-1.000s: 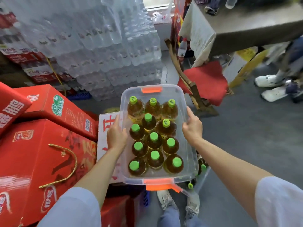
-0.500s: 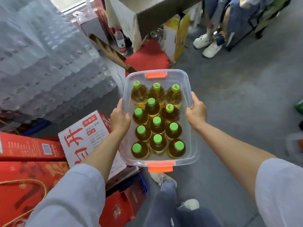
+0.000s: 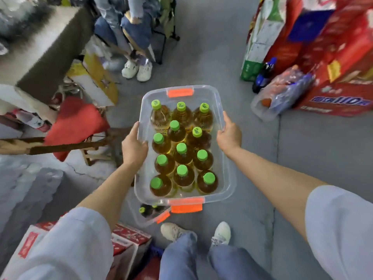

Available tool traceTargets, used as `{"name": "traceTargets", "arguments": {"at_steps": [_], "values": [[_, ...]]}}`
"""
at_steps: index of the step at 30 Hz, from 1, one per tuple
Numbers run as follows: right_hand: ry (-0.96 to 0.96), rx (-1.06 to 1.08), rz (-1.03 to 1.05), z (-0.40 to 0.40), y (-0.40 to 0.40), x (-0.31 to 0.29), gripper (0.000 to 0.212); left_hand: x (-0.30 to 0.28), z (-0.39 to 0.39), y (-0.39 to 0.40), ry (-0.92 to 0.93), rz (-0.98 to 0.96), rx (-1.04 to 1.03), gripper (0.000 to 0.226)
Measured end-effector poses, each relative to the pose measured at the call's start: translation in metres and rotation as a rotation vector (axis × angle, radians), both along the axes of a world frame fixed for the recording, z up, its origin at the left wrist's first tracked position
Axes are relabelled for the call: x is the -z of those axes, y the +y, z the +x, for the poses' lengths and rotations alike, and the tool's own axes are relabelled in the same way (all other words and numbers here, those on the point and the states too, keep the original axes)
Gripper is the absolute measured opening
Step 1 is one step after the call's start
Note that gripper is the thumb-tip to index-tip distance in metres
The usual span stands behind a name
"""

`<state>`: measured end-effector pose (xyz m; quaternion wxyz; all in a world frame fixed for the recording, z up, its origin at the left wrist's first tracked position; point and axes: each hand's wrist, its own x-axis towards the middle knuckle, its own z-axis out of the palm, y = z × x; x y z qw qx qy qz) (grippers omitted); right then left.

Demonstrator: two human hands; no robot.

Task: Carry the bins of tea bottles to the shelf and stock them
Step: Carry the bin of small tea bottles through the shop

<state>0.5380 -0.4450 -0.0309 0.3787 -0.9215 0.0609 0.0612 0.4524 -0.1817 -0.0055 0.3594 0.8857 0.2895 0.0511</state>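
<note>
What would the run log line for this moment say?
phase: carrying | left hand: gripping clear bin | right hand: gripping bin | load: tea bottles, upright | shelf: unseen

place: shop stockroom | evidence: stacked red cartons [image 3: 331,57], bare concrete floor [image 3: 212,47]

The grey concrete floor [image 3: 232,57] carries stacked red cartons [image 3: 335,85] at the right, with a plastic bag [image 3: 282,98] (contents blurred) lying just before them. At the left stand a table [image 3: 40,57] and a wooden chair [image 3: 96,146]. Another clear bin [image 3: 149,216] sits near the person's shoes [image 3: 221,232].
</note>
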Motion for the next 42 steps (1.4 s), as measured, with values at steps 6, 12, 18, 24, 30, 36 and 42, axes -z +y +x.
{"name": "traceTargets", "arguments": {"at_steps": [6,12,18,24,30,36,42], "values": [[0.019,0.273,-0.015,-0.004,-0.129,0.000,0.069,0.007,0.072,-0.114,0.014,0.024,0.320,0.058],[0.024,0.545,-0.006,-0.032,-0.246,0.004,0.069,0.008,0.115,-0.246,0.031,-0.022,0.526,0.056],[-0.003,0.763,0.054,-0.073,-0.339,-0.008,0.071,0.007,0.132,-0.359,0.066,-0.059,0.738,0.062],[-0.039,1.015,0.090,-0.105,-0.416,-0.010,0.070,0.002,0.155,-0.471,0.040,-0.030,0.998,0.069],[-0.020,1.194,0.065,-0.115,-0.498,-0.007,0.066,0.006,0.179,-0.582,0.017,-0.027,1.219,0.064],[0.018,1.379,0.130,-0.105,-0.587,-0.003,0.073,0.005,0.209,-0.702,0.040,-0.041,1.331,0.069],[-0.015,1.502,0.156,-0.090,-0.689,-0.001,0.075,0.003,0.240,-0.830,0.009,-0.101,1.477,0.060]]}}
